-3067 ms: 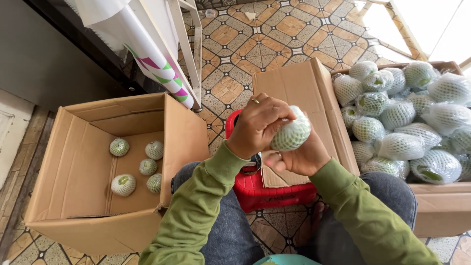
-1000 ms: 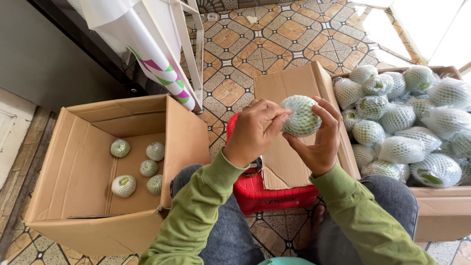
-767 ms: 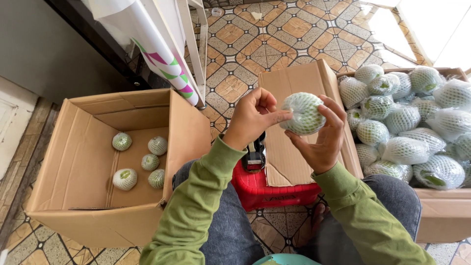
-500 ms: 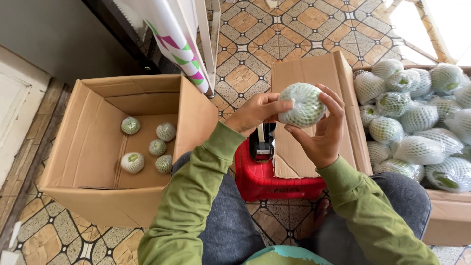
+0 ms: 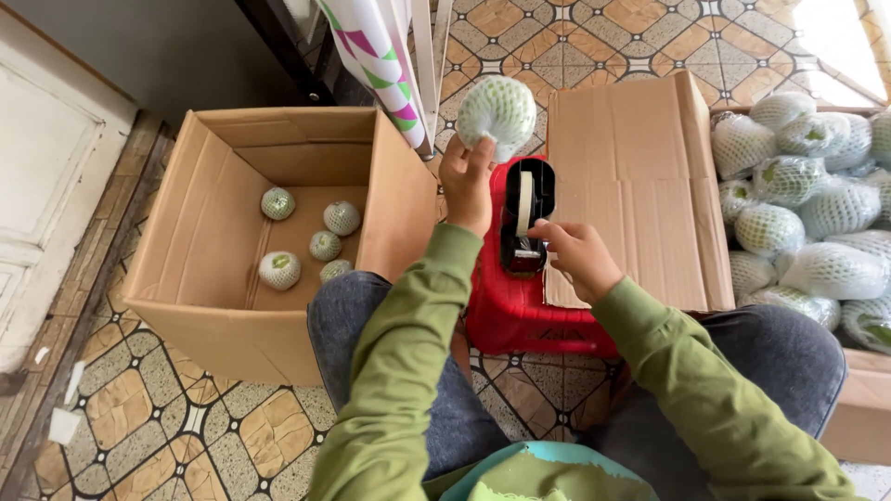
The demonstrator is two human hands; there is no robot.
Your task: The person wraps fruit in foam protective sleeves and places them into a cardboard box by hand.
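Note:
My left hand (image 5: 467, 182) holds up a round green fruit wrapped in white foam netting (image 5: 497, 109), above a red stool (image 5: 520, 311). A black tape dispenser (image 5: 525, 211) stands on the stool. My right hand (image 5: 575, 255) rests at the dispenser's near end, fingers pinched at the tape there. An open cardboard box (image 5: 218, 213) on the left holds several wrapped fruits (image 5: 325, 245). On the right, a second box (image 5: 858, 399) is heaped with many wrapped fruits (image 5: 798, 209).
A flat cardboard flap (image 5: 631, 176) lies between the stool and the heap. A rolled patterned sheet (image 5: 376, 60) and a white frame stand behind the left box. My knees flank the stool on the tiled floor. A white door panel runs along the left.
My right hand has let go of the fruit and dropped to the tape dispenser. My left hand alone now holds the fruit, raised farther away. The camera has shifted leftward.

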